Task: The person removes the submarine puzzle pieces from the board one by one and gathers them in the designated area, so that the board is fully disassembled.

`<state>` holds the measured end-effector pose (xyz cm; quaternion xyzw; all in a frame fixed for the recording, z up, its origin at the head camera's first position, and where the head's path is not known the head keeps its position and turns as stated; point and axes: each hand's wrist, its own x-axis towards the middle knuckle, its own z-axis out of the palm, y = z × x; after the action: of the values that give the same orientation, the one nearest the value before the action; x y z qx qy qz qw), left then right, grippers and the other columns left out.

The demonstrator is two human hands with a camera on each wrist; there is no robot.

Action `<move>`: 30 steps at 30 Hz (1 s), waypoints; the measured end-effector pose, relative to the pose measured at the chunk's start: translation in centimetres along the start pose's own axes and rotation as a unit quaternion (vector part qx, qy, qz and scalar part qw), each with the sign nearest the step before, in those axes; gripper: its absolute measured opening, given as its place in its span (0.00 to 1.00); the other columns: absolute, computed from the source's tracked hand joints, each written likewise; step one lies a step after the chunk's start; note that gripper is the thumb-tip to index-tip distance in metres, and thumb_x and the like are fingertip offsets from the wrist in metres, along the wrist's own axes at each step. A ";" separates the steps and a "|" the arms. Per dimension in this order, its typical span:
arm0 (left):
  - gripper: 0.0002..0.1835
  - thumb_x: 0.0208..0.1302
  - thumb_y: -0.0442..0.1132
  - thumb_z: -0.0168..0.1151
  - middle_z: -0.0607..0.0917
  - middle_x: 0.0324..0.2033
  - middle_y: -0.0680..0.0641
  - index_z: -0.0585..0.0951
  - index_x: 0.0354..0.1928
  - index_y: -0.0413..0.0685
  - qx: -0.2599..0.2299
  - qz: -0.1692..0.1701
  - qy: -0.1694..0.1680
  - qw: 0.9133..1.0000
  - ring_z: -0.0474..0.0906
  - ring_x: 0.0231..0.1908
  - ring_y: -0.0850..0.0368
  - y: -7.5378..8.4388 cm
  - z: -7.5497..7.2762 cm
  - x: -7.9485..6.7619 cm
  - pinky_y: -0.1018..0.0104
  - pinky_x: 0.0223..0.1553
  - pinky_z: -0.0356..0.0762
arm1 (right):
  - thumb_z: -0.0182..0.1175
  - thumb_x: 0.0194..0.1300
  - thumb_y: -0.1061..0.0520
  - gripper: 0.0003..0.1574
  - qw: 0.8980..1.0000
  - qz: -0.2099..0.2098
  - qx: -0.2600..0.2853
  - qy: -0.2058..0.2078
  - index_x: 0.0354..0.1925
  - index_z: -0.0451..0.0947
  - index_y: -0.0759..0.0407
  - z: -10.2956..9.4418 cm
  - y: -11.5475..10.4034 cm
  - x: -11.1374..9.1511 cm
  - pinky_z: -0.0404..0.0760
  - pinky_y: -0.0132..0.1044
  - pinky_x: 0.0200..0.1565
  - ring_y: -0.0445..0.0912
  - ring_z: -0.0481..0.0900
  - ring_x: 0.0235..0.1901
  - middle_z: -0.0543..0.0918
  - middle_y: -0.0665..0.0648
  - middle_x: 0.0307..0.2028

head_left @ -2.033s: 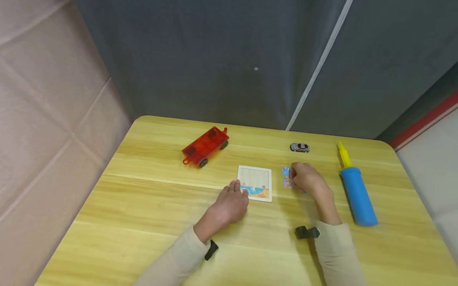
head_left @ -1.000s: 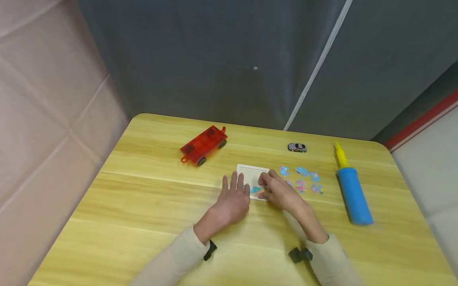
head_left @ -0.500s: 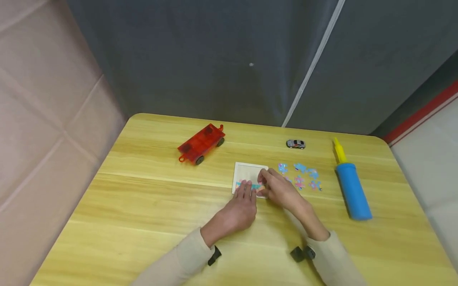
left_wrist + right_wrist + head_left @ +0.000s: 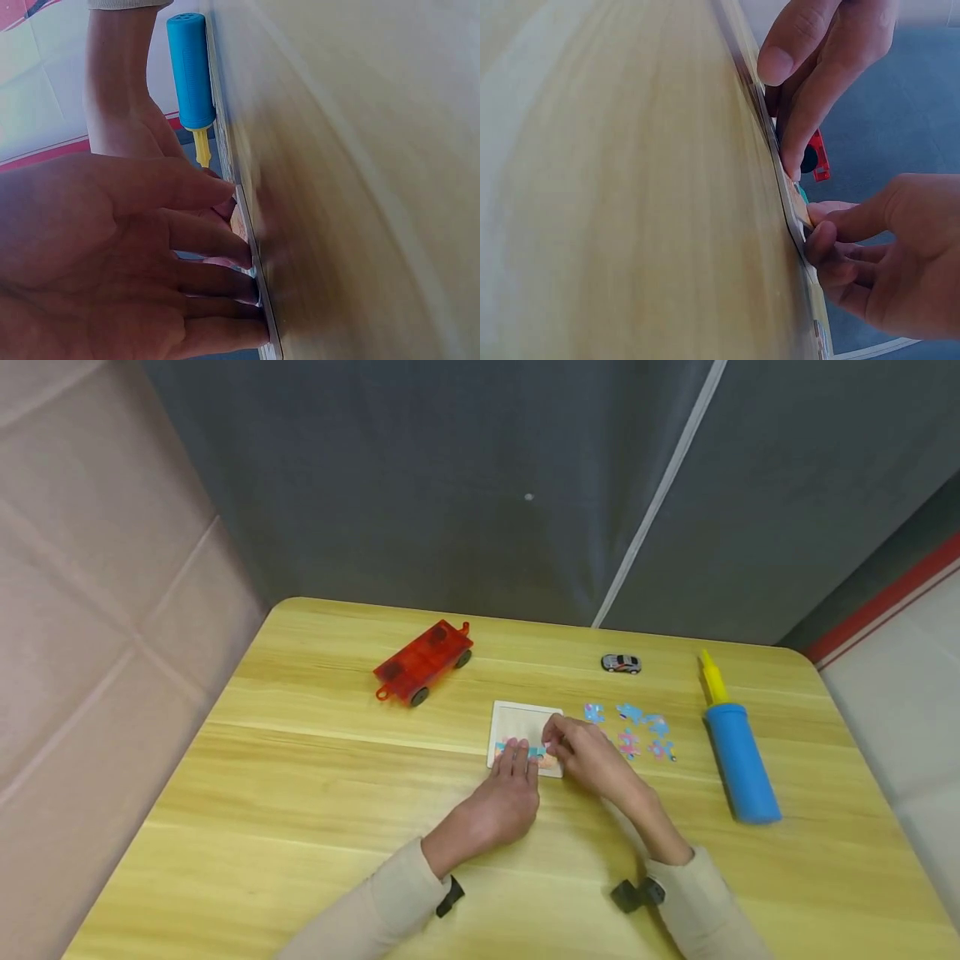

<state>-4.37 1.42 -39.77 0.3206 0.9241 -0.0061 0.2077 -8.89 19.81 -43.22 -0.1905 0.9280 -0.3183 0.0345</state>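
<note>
A white-bordered square puzzle board (image 4: 527, 704) lies on the table, with coloured puzzle pieces along its near side. Over those pieces my left hand (image 4: 504, 802) rests with its fingers stretched out, fingertips pressing down. At the board's near right corner, my right hand (image 4: 596, 764) pinches a puzzle piece (image 4: 802, 210) between thumb and curled fingers. In the right wrist view this piece shows an orange face and sits close over the board's edge. The left wrist view shows the left fingertips (image 4: 251, 289) on the board. The fingers partly hide the laid pieces.
Several loose blue and pink puzzle pieces (image 4: 628, 743) lie right of the board. Behind stand a red toy wagon (image 4: 423, 660) on the left and a small silver toy car (image 4: 621, 664). A blue hand pump (image 4: 741, 764) with a yellow nozzle lies at the right.
My right hand has come left from the loose pieces to the board's near right corner with a piece. My left hand has shifted right, its fingers now over the near row.
</note>
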 end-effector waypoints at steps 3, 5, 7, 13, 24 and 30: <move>0.30 0.89 0.40 0.44 0.56 0.85 0.29 0.63 0.83 0.31 -0.007 0.003 -0.003 1.000 0.50 0.86 0.33 -0.1 0.3 0.2 0.48 0.83 0.60 | 0.65 0.73 0.74 0.07 1.000 0.002 0.020 0.003 0.43 0.82 0.64 0.0 0.1 0.0 0.82 0.35 0.39 0.42 0.79 0.32 0.87 0.55 0.33; 0.30 0.89 0.40 0.44 0.56 0.85 0.29 0.63 0.83 0.31 -0.007 0.004 -0.005 1.000 0.50 0.86 0.33 -0.1 0.3 0.2 0.48 0.83 0.60 | 0.66 0.73 0.73 0.06 0.999 0.011 0.034 -0.001 0.44 0.82 0.66 0.0 0.2 -0.1 0.81 0.34 0.37 0.42 0.79 0.31 0.86 0.55 0.32; 0.30 0.89 0.40 0.45 0.56 0.85 0.29 0.63 0.83 0.32 -0.001 0.005 -0.005 1.000 0.50 0.86 0.34 -0.1 0.3 0.2 0.48 0.83 0.60 | 0.67 0.73 0.73 0.06 0.999 0.021 0.046 -0.006 0.45 0.82 0.67 0.0 0.2 -0.1 0.80 0.32 0.36 0.41 0.79 0.30 0.85 0.54 0.31; 0.31 0.88 0.41 0.49 0.56 0.85 0.29 0.63 0.83 0.32 0.019 0.005 -0.004 1.000 0.50 0.86 0.33 0.1 0.0 -0.1 0.48 0.83 0.61 | 0.67 0.74 0.71 0.04 0.994 0.051 0.089 -0.031 0.43 0.81 0.66 -0.5 0.3 -0.2 0.76 0.30 0.31 0.40 0.77 0.26 0.83 0.54 0.28; 0.31 0.88 0.40 0.47 0.57 0.85 0.30 0.61 0.84 0.32 0.039 -0.002 -0.002 0.999 0.52 0.86 0.35 0.4 0.2 0.0 0.50 0.83 0.60 | 0.62 0.74 0.74 0.03 0.970 0.090 0.188 -0.123 0.43 0.77 0.71 -6.2 3.3 -2.4 0.75 0.33 0.26 0.45 0.75 0.24 0.81 0.59 0.30; 0.32 0.88 0.42 0.48 0.57 0.85 0.29 0.62 0.84 0.32 0.046 0.000 0.002 0.999 0.52 0.86 0.34 0.3 0.0 0.0 0.50 0.82 0.61 | 0.62 0.75 0.73 0.06 0.969 0.084 0.164 -0.165 0.40 0.75 0.67 -8.0 4.5 -3.1 0.77 0.33 0.26 0.43 0.75 0.23 0.82 0.57 0.32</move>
<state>-4.17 1.62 -39.75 0.3301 0.9231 -0.0484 0.1912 -8.96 28.86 -39.75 -0.1536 0.8573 -0.4262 0.2447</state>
